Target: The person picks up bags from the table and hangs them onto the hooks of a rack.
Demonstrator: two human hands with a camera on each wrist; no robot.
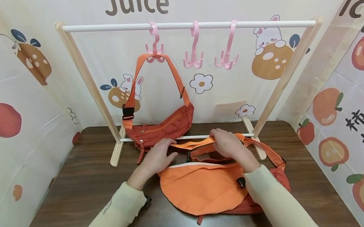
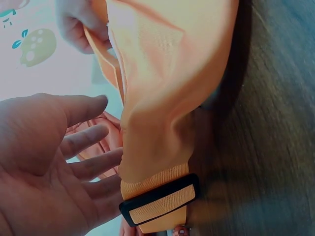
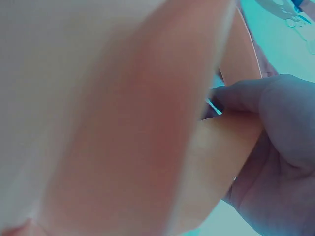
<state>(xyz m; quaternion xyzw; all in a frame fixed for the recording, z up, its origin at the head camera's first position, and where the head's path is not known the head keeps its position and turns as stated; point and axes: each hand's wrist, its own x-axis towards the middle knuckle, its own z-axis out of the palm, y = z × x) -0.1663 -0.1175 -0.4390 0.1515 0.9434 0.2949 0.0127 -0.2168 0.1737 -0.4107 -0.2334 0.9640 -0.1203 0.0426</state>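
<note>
An orange waist bag [image 1: 201, 190] lies on the table between the hands, its pale zip along the top edge. My right hand [image 1: 226, 143] grips its orange strap [image 1: 195, 144] above the bag; in the right wrist view the thumb presses the webbing [image 3: 221, 152] against the fingers. My left hand [image 1: 157, 158] is at the bag's left end with fingers loosely extended. In the left wrist view its fingertips are right at the orange fabric, beside a black strap slider [image 2: 160, 200]. A rust-red bag [image 1: 248, 206] lies partly hidden beneath the orange one.
Behind stands a wooden rack with a white top rail [image 1: 256, 25] and a lower bar. A red waist bag [image 1: 165, 126] hangs by its strap from the left pink hook [image 1: 155, 42]. Two more pink hooks, the middle one [image 1: 193, 50] and the right one [image 1: 228, 51], hang bare.
</note>
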